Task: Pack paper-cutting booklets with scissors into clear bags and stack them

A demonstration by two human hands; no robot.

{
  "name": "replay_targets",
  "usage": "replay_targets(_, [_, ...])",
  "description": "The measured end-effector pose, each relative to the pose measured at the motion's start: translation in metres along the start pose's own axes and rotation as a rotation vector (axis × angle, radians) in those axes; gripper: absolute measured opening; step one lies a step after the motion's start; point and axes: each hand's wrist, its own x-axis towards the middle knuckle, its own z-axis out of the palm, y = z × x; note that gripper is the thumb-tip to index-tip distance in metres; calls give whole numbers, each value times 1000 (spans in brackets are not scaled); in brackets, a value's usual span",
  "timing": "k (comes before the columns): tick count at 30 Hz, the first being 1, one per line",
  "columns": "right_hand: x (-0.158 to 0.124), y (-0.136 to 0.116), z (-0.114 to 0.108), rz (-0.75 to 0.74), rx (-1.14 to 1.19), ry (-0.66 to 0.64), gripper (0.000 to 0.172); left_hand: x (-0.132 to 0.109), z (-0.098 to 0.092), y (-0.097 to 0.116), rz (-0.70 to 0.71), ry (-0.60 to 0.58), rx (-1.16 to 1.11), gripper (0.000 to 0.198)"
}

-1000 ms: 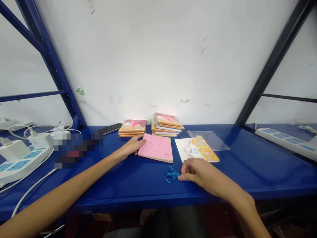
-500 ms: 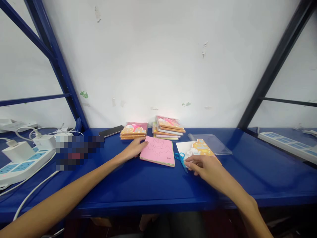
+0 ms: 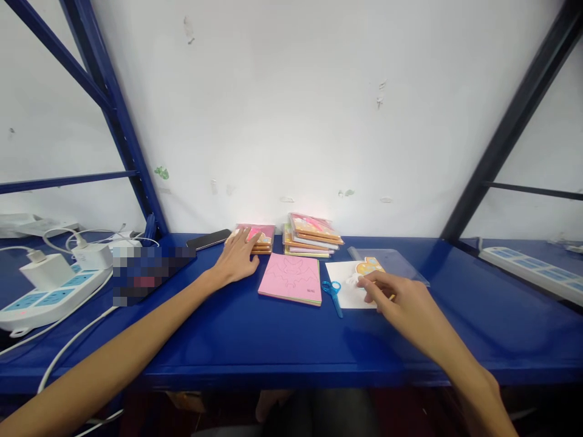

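Observation:
My left hand point(image 3: 237, 258) reaches over the left stack of wrapped paper packs point(image 3: 265, 237), fingers spread, palm down; whether its fingertips touch the top pack I cannot tell. A pink square paper pad point(image 3: 290, 279) with a line drawing on top lies in the middle, nearest that hand's right side. Blue scissors point(image 3: 334, 296) lie beside it, partly on a white card point(image 3: 342, 273) with an orange printed part. Above the card hovers my right hand point(image 3: 394, 297), fingers loosely bent, nothing visible in them; it hides part of the print.
A taller stack of packs point(image 3: 314, 233) stands against the wall. A clear plastic sleeve point(image 3: 401, 264) lies behind the card. Dark phone point(image 3: 208, 239) at back left; power strips point(image 3: 59, 294) with white plugs and cables on the left, another strip point(image 3: 532, 270) on the right. Blue frame posts flank the table.
My left hand has left the pink pad and moved up-left onto the left stack. The right hand has moved from the scissors rightward and up over the card.

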Motion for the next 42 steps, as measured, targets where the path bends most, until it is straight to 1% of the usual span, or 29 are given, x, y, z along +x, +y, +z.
replay_targets(2, [-1,-5,-1,-11,6,-3,36,1,5,-6,18,-44,40,65])
replay_targets(4, [0,-9,0,-18,17,-2,36,2,7,-8,30,-52,64,56])
replay_targets(7, [2,-16,3,-44,33,23,38,3,4,-6,33,-42,126,43])
replay_targets(10, [4,-24,11,-62,48,38,40,3,3,-5,36,-16,190,43])
replay_targets(14, [4,-35,22,-93,12,-20,40,3,1,-7,43,43,246,44])
replay_targets(18, [3,-39,26,-87,17,-53,41,4,-9,-8,48,127,261,37])
replay_targets(22, [4,-38,27,-87,16,-43,41,5,-23,-10,65,238,233,28])
replay_targets(25, [5,-36,30,-89,44,-34,41,4,-32,-14,77,314,183,25])
replay_targets(28, [5,-39,34,-54,155,3,38,0,-37,-13,136,340,124,22])
replay_targets(29, [4,-41,36,-37,225,34,39,-1,-38,-11,164,338,102,21])
replay_targets(31, [3,-46,39,-5,374,115,49,-5,-39,-3,226,314,18,20])
replay_targets(33, [1,-51,43,-4,454,157,56,-8,-38,8,284,242,-114,23])
replay_targets(34, [1,-53,45,-19,449,140,56,-10,-38,14,310,186,-185,24])
replay_targets(36, [1,-54,49,-61,382,64,51,-12,-37,25,349,65,-294,26])
replay_targets(38, [2,-53,53,-68,294,14,47,-15,-38,32,369,-18,-358,24])
replay_targets(40, [3,-51,55,-39,235,25,44,-17,-40,34,353,-34,-390,22])
replay_targets(42, [4,-48,56,-3,212,55,39,-20,-41,32,323,16,-397,21])
